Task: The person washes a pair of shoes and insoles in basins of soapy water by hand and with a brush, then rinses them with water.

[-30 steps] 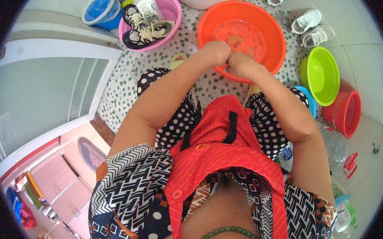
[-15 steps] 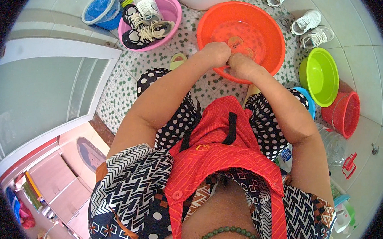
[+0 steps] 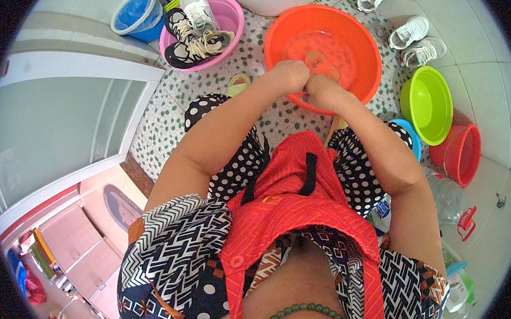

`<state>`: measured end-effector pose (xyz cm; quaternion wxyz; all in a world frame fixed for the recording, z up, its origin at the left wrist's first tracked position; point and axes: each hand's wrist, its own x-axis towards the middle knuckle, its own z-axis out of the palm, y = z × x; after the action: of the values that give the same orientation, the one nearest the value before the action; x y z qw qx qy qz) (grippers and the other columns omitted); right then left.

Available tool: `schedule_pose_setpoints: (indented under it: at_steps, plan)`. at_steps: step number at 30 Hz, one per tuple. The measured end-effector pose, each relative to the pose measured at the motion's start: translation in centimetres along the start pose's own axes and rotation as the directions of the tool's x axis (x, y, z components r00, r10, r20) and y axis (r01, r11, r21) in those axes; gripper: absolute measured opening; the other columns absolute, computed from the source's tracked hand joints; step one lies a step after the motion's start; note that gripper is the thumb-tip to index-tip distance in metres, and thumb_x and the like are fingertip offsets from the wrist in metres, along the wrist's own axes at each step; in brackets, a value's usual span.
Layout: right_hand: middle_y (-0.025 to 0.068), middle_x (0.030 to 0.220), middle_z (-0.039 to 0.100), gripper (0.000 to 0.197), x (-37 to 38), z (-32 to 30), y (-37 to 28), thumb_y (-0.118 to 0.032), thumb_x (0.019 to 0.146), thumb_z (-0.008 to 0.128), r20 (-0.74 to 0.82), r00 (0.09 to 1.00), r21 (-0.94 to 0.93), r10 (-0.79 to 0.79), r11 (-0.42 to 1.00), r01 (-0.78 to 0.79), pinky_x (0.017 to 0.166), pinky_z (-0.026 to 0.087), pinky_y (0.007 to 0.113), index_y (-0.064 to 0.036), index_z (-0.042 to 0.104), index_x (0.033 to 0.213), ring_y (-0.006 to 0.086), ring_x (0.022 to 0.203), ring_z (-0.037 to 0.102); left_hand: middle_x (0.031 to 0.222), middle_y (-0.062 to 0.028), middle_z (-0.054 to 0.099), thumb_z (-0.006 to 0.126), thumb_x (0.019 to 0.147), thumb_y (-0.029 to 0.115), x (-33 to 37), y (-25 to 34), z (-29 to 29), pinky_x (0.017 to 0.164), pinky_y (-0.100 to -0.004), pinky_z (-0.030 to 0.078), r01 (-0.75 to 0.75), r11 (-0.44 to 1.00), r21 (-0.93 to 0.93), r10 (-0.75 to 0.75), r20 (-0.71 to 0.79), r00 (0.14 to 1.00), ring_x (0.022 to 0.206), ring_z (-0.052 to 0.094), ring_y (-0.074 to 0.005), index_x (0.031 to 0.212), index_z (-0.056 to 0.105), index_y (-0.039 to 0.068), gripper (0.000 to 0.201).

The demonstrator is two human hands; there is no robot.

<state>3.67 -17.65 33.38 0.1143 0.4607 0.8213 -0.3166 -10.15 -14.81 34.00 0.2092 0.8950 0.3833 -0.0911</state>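
Both my hands meet over the near rim of a large orange-red basin (image 3: 360,38) on the floor ahead of me. My left hand (image 3: 293,75) is a closed fist with its knuckles up. Against it, my right hand (image 3: 325,92) is closed too, its fingers curled inward. Whatever they grip, if anything, is hidden behind the fingers. The basin seems to hold shallow water, and a printed pattern shows on its bottom. To the left stands a pink basin (image 3: 239,28) with a white sneaker (image 3: 197,10) and black-and-cream sneakers (image 3: 199,48) in it.
A blue bucket (image 3: 137,16) stands by the left wall. Several white shoes (image 3: 409,32) lie at the far right. Along the right wall are a green basin (image 3: 426,105), a red bucket (image 3: 462,154) and a clear plastic jug (image 3: 441,195). A glass-panelled door (image 3: 67,115) is at left.
The whole view has shifted very slightly. My hands stay together at the basin's near rim, with hardly any change in their pose.
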Motion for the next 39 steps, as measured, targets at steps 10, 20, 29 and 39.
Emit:
schedule_pose_setpoints:
  at_steps: [10,20,29,39]
  plan:
    - [0.0201,0.095,0.061,0.027,-0.3,-0.4,-0.5,-0.018,0.075,0.058,0.002,1.000,0.013,0.011,1.000,-0.011,0.077,0.048,0.044,-0.0030,0.062,0.096,0.0338,0.090,0.060,0.079,-0.0204,0.062,0.058,0.066,0.012,-0.3,-0.2,0.3,0.067,-0.0426,0.050,-0.022,1.000,-0.008,0.022,-0.052,0.998,0.078,0.062,-0.0338,0.073,0.065,-0.001,0.016]
    - [0.0211,0.092,0.061,0.027,-0.3,-0.1,-0.4,-0.021,0.074,0.060,0.001,1.000,-0.045,-0.020,0.999,0.020,0.076,0.048,0.044,-0.0002,0.063,0.092,0.0350,0.087,0.060,0.079,-0.0209,0.061,0.057,0.067,0.011,-0.5,-0.1,0.6,0.068,-0.0430,0.050,-0.019,0.999,-0.029,0.017,-0.059,0.998,0.079,0.061,-0.0346,0.073,0.064,-0.001,0.015]
    - [0.0216,0.091,0.061,0.028,-0.2,0.3,0.3,-0.022,0.074,0.059,0.005,0.999,-0.068,-0.045,0.997,0.045,0.074,0.048,0.043,-0.0001,0.064,0.090,0.0351,0.086,0.060,0.080,-0.0205,0.061,0.058,0.066,0.011,-0.3,0.1,0.6,0.070,-0.0426,0.049,-0.036,0.999,-0.013,0.035,-0.073,0.997,0.080,0.061,-0.0340,0.074,0.063,-0.002,0.016]
    - [0.0208,0.091,0.061,0.030,-0.3,0.5,0.3,-0.025,0.074,0.062,-0.007,0.999,-0.072,-0.040,0.997,0.040,0.074,0.048,0.043,0.0003,0.064,0.090,0.0348,0.087,0.060,0.080,-0.0215,0.061,0.057,0.066,0.010,-0.6,0.7,-0.3,0.069,-0.0433,0.049,-0.012,0.998,-0.059,0.010,-0.038,0.999,0.081,0.061,-0.0345,0.073,0.064,-0.002,0.015]
